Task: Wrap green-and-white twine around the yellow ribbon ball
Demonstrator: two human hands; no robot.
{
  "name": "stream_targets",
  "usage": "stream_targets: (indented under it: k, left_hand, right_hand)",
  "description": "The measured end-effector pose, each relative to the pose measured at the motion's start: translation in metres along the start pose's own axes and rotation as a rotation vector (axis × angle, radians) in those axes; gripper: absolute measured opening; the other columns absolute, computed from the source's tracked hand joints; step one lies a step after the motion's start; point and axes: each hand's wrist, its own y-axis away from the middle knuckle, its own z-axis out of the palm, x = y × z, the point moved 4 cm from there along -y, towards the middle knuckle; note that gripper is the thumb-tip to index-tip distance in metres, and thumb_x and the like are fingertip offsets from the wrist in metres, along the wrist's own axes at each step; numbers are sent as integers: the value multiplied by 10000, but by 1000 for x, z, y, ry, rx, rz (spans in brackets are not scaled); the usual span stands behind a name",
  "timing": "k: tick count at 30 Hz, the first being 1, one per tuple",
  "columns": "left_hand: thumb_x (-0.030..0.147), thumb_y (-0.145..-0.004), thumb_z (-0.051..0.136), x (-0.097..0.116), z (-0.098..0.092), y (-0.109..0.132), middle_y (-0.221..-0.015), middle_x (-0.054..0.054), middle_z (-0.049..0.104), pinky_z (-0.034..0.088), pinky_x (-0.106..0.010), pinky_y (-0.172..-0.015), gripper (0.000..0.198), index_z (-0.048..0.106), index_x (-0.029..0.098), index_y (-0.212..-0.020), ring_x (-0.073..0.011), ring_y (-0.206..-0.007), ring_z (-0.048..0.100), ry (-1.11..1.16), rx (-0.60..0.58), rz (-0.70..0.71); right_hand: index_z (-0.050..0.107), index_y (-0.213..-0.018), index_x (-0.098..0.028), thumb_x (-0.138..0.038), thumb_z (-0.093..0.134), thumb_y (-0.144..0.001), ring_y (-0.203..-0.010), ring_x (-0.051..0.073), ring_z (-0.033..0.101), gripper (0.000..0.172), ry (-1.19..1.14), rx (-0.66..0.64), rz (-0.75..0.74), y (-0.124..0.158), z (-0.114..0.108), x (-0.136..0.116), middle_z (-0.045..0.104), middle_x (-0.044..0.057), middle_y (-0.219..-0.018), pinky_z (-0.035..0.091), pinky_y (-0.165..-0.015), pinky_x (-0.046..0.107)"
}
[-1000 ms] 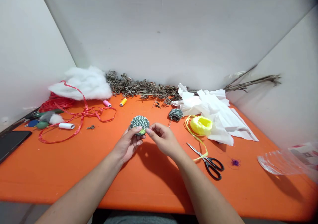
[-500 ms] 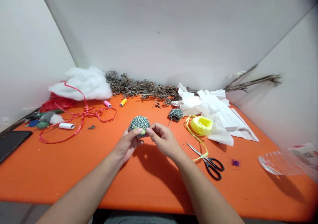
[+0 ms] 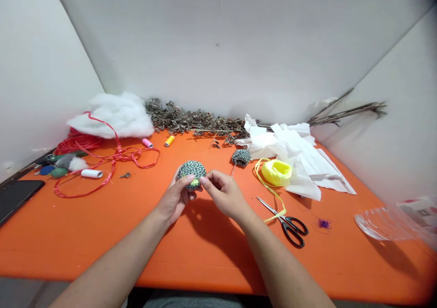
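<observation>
A round twine ball (image 3: 191,173) is wound in dark green and white diagonal stripes, with a yellow-green patch on its near side. A smaller twine ball (image 3: 241,157) shows the same stripes. A bright orange tabletop (image 3: 102,244) carries a glossy red ribbon (image 3: 116,154), a neon-yellow plastic cord bundle (image 3: 276,172) and black-handled steel scissors (image 3: 282,217).

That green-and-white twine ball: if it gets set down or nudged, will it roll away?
Probably: the green-and-white twine ball looks nearly round, so it could roll on the smooth orange table. It seems firmly wound, keeping its shape between the left hand and right hand. It's likely fairly light.
</observation>
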Motion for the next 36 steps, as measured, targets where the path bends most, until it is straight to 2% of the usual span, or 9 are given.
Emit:
stream_targets:
  k: [5,11,14,19,23,27,31,34,36]
  left_hand:
    - [256,-648,881,0,-1,0,-847,-3,698,401,-205,-525,445,625,184,-1004,-113,-659,627,-8,10,18]
    - [445,-743,782,0,2,1,-884,-51,718,416,-225,-521,391,677,160,-988,-145,-692,633,33,-15,-8]
    - [454,-774,751,1,2,1,-981,-51,731,477,-234,-599,381,682,192,-1043,-165,-818,652,43,-11,0]
    - [419,-792,748,2,0,-2,-990,-38,722,492,-215,-638,334,687,190,-1028,-144,-832,632,9,21,51]
    - [400,-766,789,4,1,0,-1053,-48,712,509,-229,-663,435,673,203,-1136,-166,-887,645,-47,24,86]
    - [332,-715,847,3,0,0,-971,-38,698,489,-204,-600,415,688,172,-1063,-142,-813,630,-72,35,81]
    - [429,-746,794,2,0,-3,-815,-1,656,451,-195,-505,342,675,165,-927,-120,-689,593,-31,48,68]
    - [463,-748,770,1,0,-4,-786,8,647,438,-202,-470,361,656,175,-935,-114,-631,573,4,42,50]
    - [465,-749,769,1,1,-4,-774,11,643,438,-202,-466,362,652,175,-931,-110,-614,564,17,34,41]
  right_hand:
    - [594,-741,-190,-522,613,-933,-563,118,422,384,32,33,2,-1,-2,0,539,-23,-631,314,-533,258]
    - [627,-822,-185,-485,601,-950,-644,137,502,328,-53,-11,-20,-2,1,1,618,7,-740,374,-598,267]
    - [587,-789,-189,-484,603,-947,-618,126,458,335,-86,-12,-21,-1,2,1,547,-17,-697,345,-571,259]
    - [542,-745,-194,-487,599,-944,-565,111,371,359,-5,11,-12,0,0,-2,446,-46,-629,275,-529,254]
    - [524,-735,-198,-499,591,-947,-559,111,366,374,6,16,-1,0,-1,-2,432,-49,-621,272,-527,255]
    - [536,-738,-198,-525,601,-935,-563,111,366,388,-19,-2,8,-1,-2,-3,439,-48,-628,283,-529,254]
    - [585,-799,-198,-544,606,-929,-611,123,456,370,-124,-59,-9,-1,-1,-7,548,-22,-698,358,-575,252]
    - [602,-834,-196,-540,599,-937,-660,133,512,359,-172,-86,-24,0,-1,-10,599,-5,-745,398,-618,255]
    - [599,-840,-194,-531,597,-943,-663,131,502,353,-169,-85,-28,0,-1,-10,592,-4,-751,395,-619,254]
